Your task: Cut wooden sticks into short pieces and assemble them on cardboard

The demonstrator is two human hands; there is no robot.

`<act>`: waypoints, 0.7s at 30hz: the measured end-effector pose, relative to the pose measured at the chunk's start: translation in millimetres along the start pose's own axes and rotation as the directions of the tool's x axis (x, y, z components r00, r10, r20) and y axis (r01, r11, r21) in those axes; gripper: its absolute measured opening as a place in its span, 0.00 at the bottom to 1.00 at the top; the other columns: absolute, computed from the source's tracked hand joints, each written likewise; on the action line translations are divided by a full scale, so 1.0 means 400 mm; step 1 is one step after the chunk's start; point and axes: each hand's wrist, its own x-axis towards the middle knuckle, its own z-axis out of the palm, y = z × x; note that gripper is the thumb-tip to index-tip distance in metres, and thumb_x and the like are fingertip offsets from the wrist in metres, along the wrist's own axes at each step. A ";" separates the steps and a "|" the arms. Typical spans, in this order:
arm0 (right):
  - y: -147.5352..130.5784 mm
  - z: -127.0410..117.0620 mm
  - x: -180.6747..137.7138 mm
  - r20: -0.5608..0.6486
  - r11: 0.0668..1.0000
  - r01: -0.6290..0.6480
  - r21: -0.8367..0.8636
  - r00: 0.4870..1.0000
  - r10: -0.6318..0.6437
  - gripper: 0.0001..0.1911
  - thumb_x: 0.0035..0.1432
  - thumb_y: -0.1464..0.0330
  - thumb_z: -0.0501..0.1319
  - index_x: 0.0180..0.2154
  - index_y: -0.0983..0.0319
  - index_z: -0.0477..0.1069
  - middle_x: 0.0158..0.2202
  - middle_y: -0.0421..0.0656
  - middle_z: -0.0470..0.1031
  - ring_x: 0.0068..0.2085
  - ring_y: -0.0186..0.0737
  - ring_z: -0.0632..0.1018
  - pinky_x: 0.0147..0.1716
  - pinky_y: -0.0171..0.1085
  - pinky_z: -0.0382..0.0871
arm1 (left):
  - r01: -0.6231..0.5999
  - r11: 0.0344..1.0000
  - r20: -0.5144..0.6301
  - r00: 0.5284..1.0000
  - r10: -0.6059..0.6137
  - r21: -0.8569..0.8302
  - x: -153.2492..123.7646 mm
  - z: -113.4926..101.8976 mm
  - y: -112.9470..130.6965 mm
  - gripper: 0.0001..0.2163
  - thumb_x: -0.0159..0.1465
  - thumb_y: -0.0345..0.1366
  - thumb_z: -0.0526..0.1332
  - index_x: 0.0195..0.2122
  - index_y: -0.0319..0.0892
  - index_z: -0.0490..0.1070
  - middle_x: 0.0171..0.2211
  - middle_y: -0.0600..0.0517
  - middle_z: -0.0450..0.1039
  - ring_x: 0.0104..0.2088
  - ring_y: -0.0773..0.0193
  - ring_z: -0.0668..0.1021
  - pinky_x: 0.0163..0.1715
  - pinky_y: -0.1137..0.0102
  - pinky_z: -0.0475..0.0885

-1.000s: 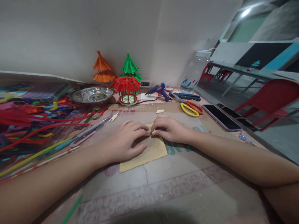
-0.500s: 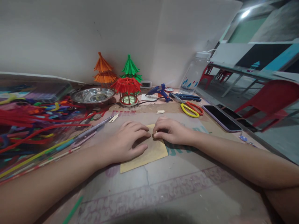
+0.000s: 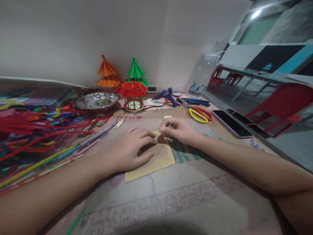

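My left hand (image 3: 138, 147) lies with spread fingers on a yellow sheet (image 3: 149, 169) that looks like sandpaper, holding it against the table. Over the sheet's far right edge, my right hand (image 3: 179, 130) pinches a small pale stick piece (image 3: 164, 126) between thumb and fingertips; most of the piece is hidden. A few similar short wooden sticks (image 3: 118, 124) lie beyond my left hand, and some more short sticks (image 3: 167, 117) are just past my right hand.
Behind stand a red pavilion model (image 3: 133, 94), orange (image 3: 107, 71) and green (image 3: 136, 70) ones, a metal dish (image 3: 96, 100) and a blue glue gun (image 3: 166, 95). Scissors (image 3: 198, 115), a phone (image 3: 231, 123) and a bottle (image 3: 201, 76) are right. Colourful pipe cleaners (image 3: 49, 130) heap up left.
My right hand has risen slightly and moved away from me, off the sheet's surface, still pinching the small piece. My left hand has stayed in place.
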 end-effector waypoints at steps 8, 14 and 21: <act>0.013 0.005 0.002 0.056 0.821 -0.168 0.546 0.985 0.163 0.23 0.50 0.49 0.73 0.30 0.62 0.72 0.24 0.37 0.73 0.28 0.32 0.72 0.31 0.34 0.66 | 0.018 1.000 0.025 1.000 -0.018 -0.004 0.000 -0.006 0.004 0.14 0.67 0.40 0.59 0.52 0.45 0.75 0.54 0.45 0.74 0.56 0.49 0.74 0.57 0.52 0.65; 0.009 0.009 -0.001 0.058 0.815 -0.163 0.557 0.986 0.157 0.24 0.51 0.49 0.73 0.31 0.62 0.71 0.26 0.39 0.77 0.31 0.33 0.77 0.35 0.34 0.70 | 0.015 1.000 0.014 1.000 -0.015 -0.002 -0.001 -0.002 0.002 0.14 0.67 0.40 0.60 0.52 0.45 0.75 0.54 0.45 0.74 0.56 0.49 0.73 0.57 0.52 0.65; -0.005 0.015 -0.003 0.134 0.833 -0.145 0.534 0.987 0.085 0.18 0.56 0.56 0.71 0.34 0.61 0.69 0.32 0.41 0.82 0.35 0.34 0.81 0.43 0.37 0.75 | 0.004 1.000 -0.005 1.000 -0.004 -0.020 0.002 0.001 0.001 0.15 0.67 0.39 0.60 0.53 0.44 0.74 0.52 0.45 0.74 0.54 0.50 0.74 0.57 0.53 0.65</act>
